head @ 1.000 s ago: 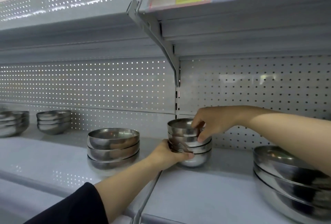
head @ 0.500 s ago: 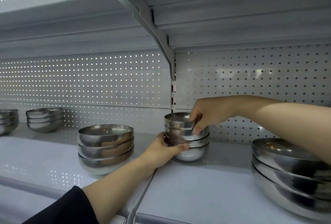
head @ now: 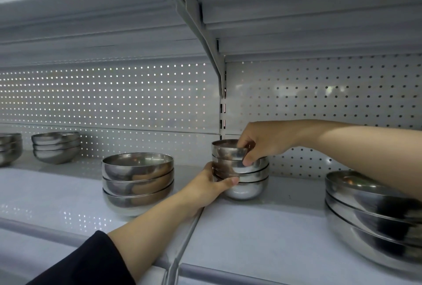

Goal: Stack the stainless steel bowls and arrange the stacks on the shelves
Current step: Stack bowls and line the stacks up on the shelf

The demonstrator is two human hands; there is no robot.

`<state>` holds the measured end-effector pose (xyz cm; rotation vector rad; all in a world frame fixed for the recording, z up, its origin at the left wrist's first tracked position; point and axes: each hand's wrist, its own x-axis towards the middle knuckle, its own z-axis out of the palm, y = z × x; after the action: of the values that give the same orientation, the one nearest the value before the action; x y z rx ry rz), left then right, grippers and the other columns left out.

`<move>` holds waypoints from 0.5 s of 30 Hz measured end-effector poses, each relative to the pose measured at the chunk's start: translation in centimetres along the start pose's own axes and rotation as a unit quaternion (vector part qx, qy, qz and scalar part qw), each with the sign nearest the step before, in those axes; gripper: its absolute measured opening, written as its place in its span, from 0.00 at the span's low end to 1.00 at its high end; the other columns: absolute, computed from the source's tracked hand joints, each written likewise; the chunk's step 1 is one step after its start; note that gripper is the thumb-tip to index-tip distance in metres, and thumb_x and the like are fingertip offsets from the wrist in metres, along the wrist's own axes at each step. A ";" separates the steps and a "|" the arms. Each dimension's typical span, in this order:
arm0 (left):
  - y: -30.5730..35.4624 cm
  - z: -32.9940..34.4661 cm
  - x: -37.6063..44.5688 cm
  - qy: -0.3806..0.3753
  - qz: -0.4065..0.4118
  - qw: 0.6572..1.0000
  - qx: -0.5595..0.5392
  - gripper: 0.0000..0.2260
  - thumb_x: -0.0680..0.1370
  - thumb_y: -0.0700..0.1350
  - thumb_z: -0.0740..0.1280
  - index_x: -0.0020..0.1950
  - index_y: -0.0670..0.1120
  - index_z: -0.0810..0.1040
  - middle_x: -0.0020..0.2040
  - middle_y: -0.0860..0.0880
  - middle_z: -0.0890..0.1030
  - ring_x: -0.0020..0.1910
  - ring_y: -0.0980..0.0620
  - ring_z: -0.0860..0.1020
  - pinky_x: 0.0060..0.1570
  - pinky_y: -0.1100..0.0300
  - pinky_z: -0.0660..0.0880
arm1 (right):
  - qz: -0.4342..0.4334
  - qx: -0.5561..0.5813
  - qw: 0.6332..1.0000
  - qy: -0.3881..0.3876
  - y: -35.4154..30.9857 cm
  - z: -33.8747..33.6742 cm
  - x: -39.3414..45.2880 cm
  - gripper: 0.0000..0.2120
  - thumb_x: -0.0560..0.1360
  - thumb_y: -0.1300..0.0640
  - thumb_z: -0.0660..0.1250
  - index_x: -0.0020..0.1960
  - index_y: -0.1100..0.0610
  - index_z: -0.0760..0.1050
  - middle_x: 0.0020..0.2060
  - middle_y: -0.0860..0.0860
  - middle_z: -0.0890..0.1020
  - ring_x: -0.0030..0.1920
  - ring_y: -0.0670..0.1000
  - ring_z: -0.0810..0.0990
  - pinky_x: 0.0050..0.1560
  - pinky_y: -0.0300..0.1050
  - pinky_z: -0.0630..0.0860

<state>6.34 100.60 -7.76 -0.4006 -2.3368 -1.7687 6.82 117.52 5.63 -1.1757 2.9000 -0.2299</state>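
A stack of small stainless steel bowls (head: 247, 184) stands on the grey shelf (head: 262, 223), near the upright at the back. My left hand (head: 209, 185) grips the stack's lower left side, thumb across the front. My right hand (head: 259, 142) pinches the rim of the top small bowl (head: 226, 151), which sits tilted on the stack. A stack of three medium bowls (head: 137, 177) stands to the left. A stack of large bowls (head: 370, 220) stands at the right edge, partly hidden by my right forearm.
Two more bowl stacks (head: 56, 146) (head: 9, 147) stand far left on the same shelf. An upper shelf with a slanted bracket (head: 198, 31) hangs overhead. Perforated back panel (head: 114, 97) closes the rear.
Both hands stay on the small stack. The view has shifted slightly, and the top bowl remains pinched and tilted by my right hand.
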 end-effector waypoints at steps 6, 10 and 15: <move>-0.1 -0.1 0.2 -0.018 -0.005 1.000 -0.011 0.23 0.73 0.49 0.70 0.65 0.48 0.66 0.55 0.54 0.77 0.58 0.50 0.77 0.60 0.54 0.73 | 0.007 0.017 1.000 0.012 0.0 0.3 0.0 0.12 0.73 0.57 0.69 0.31 0.52 0.76 0.24 0.42 0.72 0.27 0.41 0.68 0.34 0.35 0.65; -0.2 -0.3 0.3 -0.021 0.000 0.999 -0.029 0.19 0.74 0.48 0.70 0.62 0.50 0.68 0.53 0.56 0.76 0.57 0.51 0.76 0.61 0.51 0.73 | 0.009 0.023 0.999 0.029 -0.1 0.4 -0.2 0.19 0.73 0.58 0.69 0.25 0.47 0.72 0.21 0.41 0.70 0.23 0.40 0.67 0.28 0.29 0.63; -0.2 -0.5 0.3 -0.036 0.000 0.998 -0.046 0.18 0.74 0.47 0.70 0.62 0.49 0.69 0.54 0.53 0.78 0.49 0.54 0.78 0.46 0.63 0.75 | 0.024 0.014 0.999 0.033 -0.3 0.6 -0.2 0.14 0.73 0.57 0.69 0.30 0.51 0.74 0.22 0.41 0.71 0.24 0.40 0.67 0.30 0.33 0.64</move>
<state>5.95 100.15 -7.68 -0.4863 -2.3085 -1.8980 7.18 117.31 5.03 -1.1148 2.9653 -0.3142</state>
